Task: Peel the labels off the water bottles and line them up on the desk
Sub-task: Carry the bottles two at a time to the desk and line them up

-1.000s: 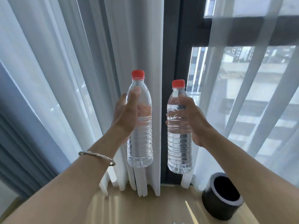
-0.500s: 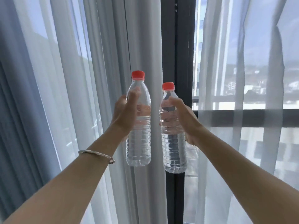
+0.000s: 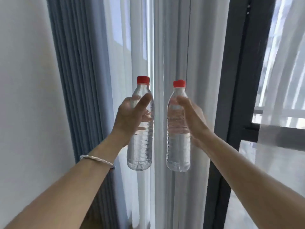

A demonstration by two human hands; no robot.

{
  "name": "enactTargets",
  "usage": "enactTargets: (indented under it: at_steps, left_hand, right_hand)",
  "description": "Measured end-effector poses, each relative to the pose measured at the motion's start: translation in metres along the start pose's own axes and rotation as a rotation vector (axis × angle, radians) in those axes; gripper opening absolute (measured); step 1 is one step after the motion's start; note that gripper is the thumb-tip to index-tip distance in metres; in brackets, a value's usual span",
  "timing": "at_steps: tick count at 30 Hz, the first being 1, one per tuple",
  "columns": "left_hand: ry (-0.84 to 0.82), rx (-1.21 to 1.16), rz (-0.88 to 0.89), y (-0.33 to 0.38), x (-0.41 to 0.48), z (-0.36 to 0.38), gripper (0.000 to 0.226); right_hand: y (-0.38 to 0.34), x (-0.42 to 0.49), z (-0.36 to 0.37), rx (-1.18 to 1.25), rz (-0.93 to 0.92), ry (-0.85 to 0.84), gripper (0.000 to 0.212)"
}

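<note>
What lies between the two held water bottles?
Nothing solid: in the head view the gap between the left bottle and right bottle is bare, with only white curtain behind.

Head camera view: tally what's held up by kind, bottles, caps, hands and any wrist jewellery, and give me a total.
Clear plastic water bottles: 2
Red plastic caps: 2
Bare hands: 2
Silver bracelet: 1
Total: 7

left bottle [image 3: 140, 141]: clear, red-capped, upright, held aloft | right bottle [image 3: 177, 146]: same
</note>
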State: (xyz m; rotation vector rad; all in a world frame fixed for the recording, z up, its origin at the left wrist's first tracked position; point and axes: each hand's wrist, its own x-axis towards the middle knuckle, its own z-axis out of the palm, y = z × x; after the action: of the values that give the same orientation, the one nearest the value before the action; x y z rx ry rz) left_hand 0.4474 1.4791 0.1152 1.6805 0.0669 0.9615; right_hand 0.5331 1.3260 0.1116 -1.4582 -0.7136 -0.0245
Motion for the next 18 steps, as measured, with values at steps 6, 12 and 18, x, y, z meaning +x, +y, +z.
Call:
enactTargets:
  at_steps: [6,12,18]
  left_hand:
    - [0.14,0.1,-0.048,-0.028,0.026,-0.119,0.062]
    - [0.238,0.219,-0.116,-0.062,0.029,-0.234,0.043]
    - [0.367,0.279,-0.155,-0.097,0.034,-0.319,0.042]
  right_hand:
    - [0.024,0.037,0.131,0.113,0.015,-0.141,0.079]
    - [0.048,0.044,0.247,0.172,0.033,-0.289,0.061]
    - [0.067,0.053,0.349,0.194,0.08,-0.41,0.051]
